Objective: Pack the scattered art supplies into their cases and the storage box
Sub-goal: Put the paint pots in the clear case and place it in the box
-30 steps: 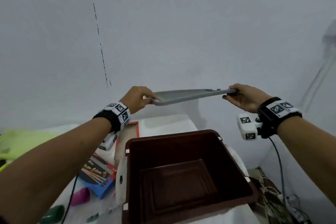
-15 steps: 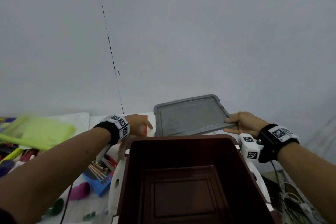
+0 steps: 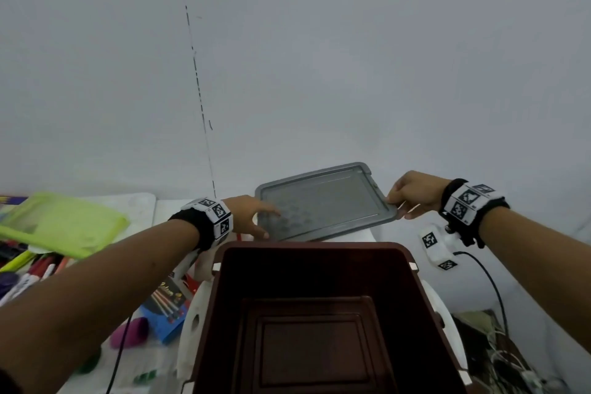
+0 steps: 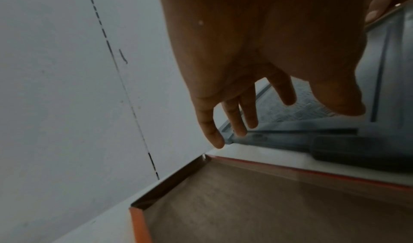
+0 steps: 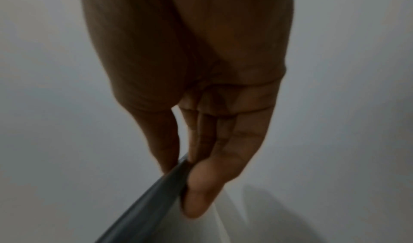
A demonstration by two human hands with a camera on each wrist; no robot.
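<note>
While the brown storage box (image 3: 323, 313) stands open and empty on the counter (image 3: 140, 205), its grey lid (image 3: 323, 201) is, by my judgement, being set aside behind it; the right hand (image 3: 415, 193) pinches the lid's right edge, the left hand (image 3: 248, 216) rests released, fingers straight, at its left edge. Next comes letting go and gathering the supplies at left, blurred and partly cut off; whether the lid touches the counter is hidden by the box.

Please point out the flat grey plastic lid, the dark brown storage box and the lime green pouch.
flat grey plastic lid (image 3: 323, 201), head view, textured centre panel.
dark brown storage box (image 3: 313, 246), head view, far rim.
lime green pouch (image 3: 64, 224), head view, its middle.
</note>
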